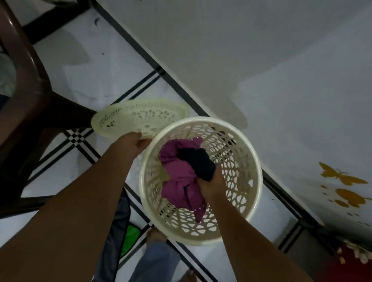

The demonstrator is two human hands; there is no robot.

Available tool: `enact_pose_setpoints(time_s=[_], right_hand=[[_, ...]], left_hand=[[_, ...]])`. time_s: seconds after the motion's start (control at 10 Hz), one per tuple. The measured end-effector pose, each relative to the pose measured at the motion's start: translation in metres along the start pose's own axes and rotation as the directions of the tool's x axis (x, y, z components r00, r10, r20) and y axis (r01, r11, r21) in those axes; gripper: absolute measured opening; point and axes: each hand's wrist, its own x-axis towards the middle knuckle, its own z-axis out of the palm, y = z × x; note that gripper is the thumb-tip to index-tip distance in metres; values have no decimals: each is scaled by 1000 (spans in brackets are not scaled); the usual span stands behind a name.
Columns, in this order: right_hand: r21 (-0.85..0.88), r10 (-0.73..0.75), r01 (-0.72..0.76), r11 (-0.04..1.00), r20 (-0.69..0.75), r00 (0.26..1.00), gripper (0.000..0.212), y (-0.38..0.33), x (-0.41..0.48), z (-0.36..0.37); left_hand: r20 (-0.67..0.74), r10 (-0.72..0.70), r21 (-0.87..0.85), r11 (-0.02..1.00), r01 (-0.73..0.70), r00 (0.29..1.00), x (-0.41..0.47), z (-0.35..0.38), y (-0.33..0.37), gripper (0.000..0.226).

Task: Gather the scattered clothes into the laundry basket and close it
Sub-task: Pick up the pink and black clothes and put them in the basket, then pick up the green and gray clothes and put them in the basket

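Two clothes, purple garment [179, 179] and black cloth [199, 164], sit bunched in the right hand [210, 183] closed grip over the basket [254, 153]; the purple tail below the grip may catch the rim, while the left hand [132, 145] pinches the lid [138, 118] beside

Head camera looks steeply down, close over the laundry basket [258, 167].

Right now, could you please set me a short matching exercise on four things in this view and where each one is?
Things:
1. lid
2. purple garment
3. laundry basket
4. butterfly stickers

Places:
A. on the wall
B. standing on the tiled floor
C. held in the left hand
D. gripped by the right hand inside the basket

Pairs: 1-C, 2-D, 3-B, 4-A
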Motion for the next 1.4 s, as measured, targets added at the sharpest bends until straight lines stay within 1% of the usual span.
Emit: enact_pose_setpoints(time_s=[0.1,0.2,0.3,0.4,0.5,0.6,0.7,0.8,0.9,1.0,1.1,1.2,1.3,1.4], right_hand=[[-93,58,-54,994,43,997,45,10,10,8],[-104,52,-46,994,56,997,48,9,9,5],[-143,5,5,990,69,998,44,5,-3,1],[-58,-96,103,993,108,989,33,-7,-24,3],[-35,-237,248,968,199,951,26,-27,-64,13],[-54,-427,462,885,300,853,24,-43,-112,28],[-26,-490,583,812,512,705,29,-54,-175,48],[-30,-462,661,750,691,556,32,-53,-230,67],[-84,-375,715,694,806,458,30,-25,-269,92],[-161,-254,749,643,877,407,30,18,-297,131],[-205,-151,790,578,924,350,30,76,-305,187],[-179,-143,856,485,949,280,31,116,-286,235],[-136,-146,947,290,972,185,34,172,-240,320],[-191,-202,980,55,959,198,41,206,-183,393]], left_hand=[[-28,-45,60,997,46,999,2,-17,-17,35],[-57,-65,207,976,75,996,-8,-32,-33,32],[-30,-102,392,914,106,994,-36,-57,-45,29],[79,-144,391,915,102,987,-58,-86,-54,23],[80,6,404,914,-38,997,-92,-123,-66,14],[74,220,448,864,-229,973,-139,-167,-82,26],[27,397,489,795,-359,917,-199,-238,-108,17],[-88,444,335,856,-394,892,-234,-316,-151,15],[-261,403,258,905,-339,877,-254,-385,-205,19],[-408,298,155,954,-256,863,-254,-444,-261,18],[-489,132,52,991,-122,862,-222,-501,-321,16],[-528,33,74,997,8,848,-183,-530,-360,16],[-597,27,216,968,129,802,-109,-579,-392,21],[-722,74,306,926,222,688,-41,-620,-409,38]])
